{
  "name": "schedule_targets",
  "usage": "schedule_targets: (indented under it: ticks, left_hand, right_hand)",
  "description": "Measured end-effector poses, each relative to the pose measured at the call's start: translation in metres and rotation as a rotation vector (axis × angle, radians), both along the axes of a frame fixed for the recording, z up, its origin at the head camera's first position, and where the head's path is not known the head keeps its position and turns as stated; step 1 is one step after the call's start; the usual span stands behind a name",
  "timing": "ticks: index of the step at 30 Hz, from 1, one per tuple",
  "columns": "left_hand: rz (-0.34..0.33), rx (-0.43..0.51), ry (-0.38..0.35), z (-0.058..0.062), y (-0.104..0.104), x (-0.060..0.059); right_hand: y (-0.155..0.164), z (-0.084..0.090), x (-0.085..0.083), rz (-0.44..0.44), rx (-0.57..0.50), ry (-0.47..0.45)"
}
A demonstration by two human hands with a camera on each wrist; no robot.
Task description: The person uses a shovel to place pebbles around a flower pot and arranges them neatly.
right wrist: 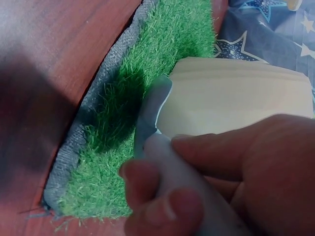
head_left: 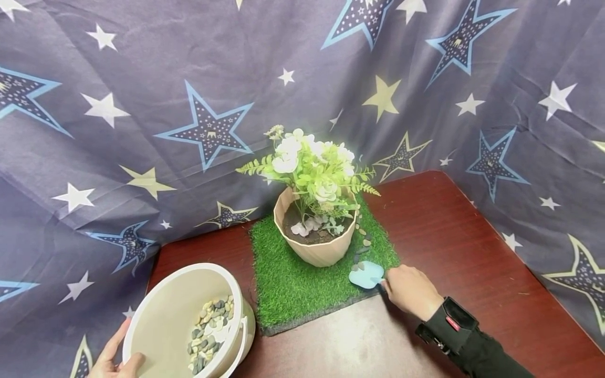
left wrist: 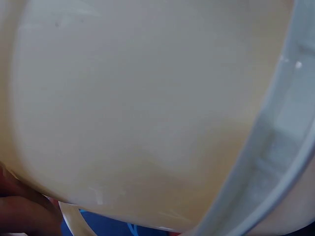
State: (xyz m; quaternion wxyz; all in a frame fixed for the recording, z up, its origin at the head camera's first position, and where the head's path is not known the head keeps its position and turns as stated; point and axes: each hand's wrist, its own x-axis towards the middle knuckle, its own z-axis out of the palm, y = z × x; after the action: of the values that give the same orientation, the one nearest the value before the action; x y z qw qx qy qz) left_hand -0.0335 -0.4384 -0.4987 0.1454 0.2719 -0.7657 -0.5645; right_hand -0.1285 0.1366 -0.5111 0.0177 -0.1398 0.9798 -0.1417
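Note:
At the front left, my left hand holds a tilted cream bucket by its rim, thumb over the edge. Pebbles in grey, white and yellowish tones lie inside it. In the left wrist view the bucket's wall fills most of the picture. My right hand grips the handle of a small light blue trowel, its blade over the mat beside a few dark stones. The right wrist view shows the trowel's handle between thumb and fingers, with the blade near the pot.
A beige planter with soil, white flowers and ferns stands on a green artificial-grass mat. Small stones line the mat's right side. Under it is a reddish-brown table; a star-patterned curtain hangs behind and around.

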Motion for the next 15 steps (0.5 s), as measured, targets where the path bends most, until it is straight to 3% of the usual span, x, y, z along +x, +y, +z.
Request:
schedule_targets:
  ticks: [8, 12, 15]
  left_hand:
    - [-0.007, 0.034, -0.026, 0.0005, 0.0003, -0.0006]
    - [-0.005, 0.056, -0.005, 0.0003, -0.0003, 0.0004]
    - [-0.040, 0.058, 0.016, -0.0013, -0.0027, 0.0018]
  right_hand:
    - [0.0008, 0.0049, -0.0028, 0.026, 0.018, 0.029]
    - [0.0027, 0.0050, -0.0033, 0.016, 0.017, 0.033]
    - [0.0024, 0.0047, -0.0036, 0.020, 0.013, 0.036]
